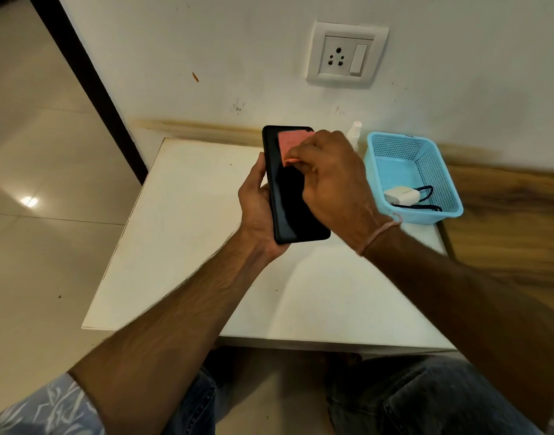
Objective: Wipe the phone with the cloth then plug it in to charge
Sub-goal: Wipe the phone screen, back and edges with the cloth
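A black phone (288, 196) is held upright in the middle of the frame, above a white table (190, 230), dark screen facing the viewer. A small pink cloth (292, 142) lies on the upper part of the screen.

The left hand (256, 211) grips the phone from the left and below, with the thumb lying along its left edge. The right hand (332, 183) comes in from the right. Its fingers are curled over and pinch the cloth, pressing it to the glass.

Judged from this, the wiping step is under way and nothing of the charging step has begun. A white charger (401, 196) and its dark cable (428, 190) lie in a blue basket (426, 216) at the right of the table. The wall socket (338, 58) in the upper right of the frame has nothing plugged in. What is left is to finish the wipe, put the cloth down, take out the charger, then join it to the phone and the socket.

Several things cannot be made out:
- The right hand covers the phone's right edge and its own fingertips.
- The left fingers behind the phone are hidden.
- The phone's charging port does not show.
- How clean the screen is cannot be told.
- Both cable ends are unclear inside the basket.
- A white bottle (354, 133) behind the right hand is mostly hidden.
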`<state>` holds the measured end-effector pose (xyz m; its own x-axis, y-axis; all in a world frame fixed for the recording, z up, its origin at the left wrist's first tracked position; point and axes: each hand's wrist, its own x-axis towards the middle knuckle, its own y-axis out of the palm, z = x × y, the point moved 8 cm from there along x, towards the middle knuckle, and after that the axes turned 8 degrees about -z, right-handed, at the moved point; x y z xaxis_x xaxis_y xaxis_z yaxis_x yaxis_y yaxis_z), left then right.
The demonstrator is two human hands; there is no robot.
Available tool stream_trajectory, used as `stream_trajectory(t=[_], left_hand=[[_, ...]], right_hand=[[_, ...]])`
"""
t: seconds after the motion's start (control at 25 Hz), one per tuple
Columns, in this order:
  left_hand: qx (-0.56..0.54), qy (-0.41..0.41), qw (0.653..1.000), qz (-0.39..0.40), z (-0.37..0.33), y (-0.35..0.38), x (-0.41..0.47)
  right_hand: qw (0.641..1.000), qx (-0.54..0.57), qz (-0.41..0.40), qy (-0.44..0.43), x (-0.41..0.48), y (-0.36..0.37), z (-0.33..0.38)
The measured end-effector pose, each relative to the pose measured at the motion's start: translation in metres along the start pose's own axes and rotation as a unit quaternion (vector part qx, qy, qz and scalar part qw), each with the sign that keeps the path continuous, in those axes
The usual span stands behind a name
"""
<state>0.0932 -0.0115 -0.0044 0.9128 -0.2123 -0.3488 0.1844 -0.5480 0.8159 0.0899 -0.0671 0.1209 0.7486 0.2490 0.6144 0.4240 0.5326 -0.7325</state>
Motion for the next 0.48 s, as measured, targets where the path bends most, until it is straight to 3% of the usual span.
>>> stream_trajectory(t=[0.2, 0.48], left_hand=[[-0.005, 0.0, 1.0, 0.003, 0.0, -0.002, 0.0], [0.002, 0.004, 1.0, 0.001, 0.001, 0.001, 0.002]], right_hand=[[0.996, 0.021, 0.03, -0.081, -0.014, 0.0, 0.019], [0.999, -0.005, -0.019, 0.027, 0.007, -0.005, -0.011]])
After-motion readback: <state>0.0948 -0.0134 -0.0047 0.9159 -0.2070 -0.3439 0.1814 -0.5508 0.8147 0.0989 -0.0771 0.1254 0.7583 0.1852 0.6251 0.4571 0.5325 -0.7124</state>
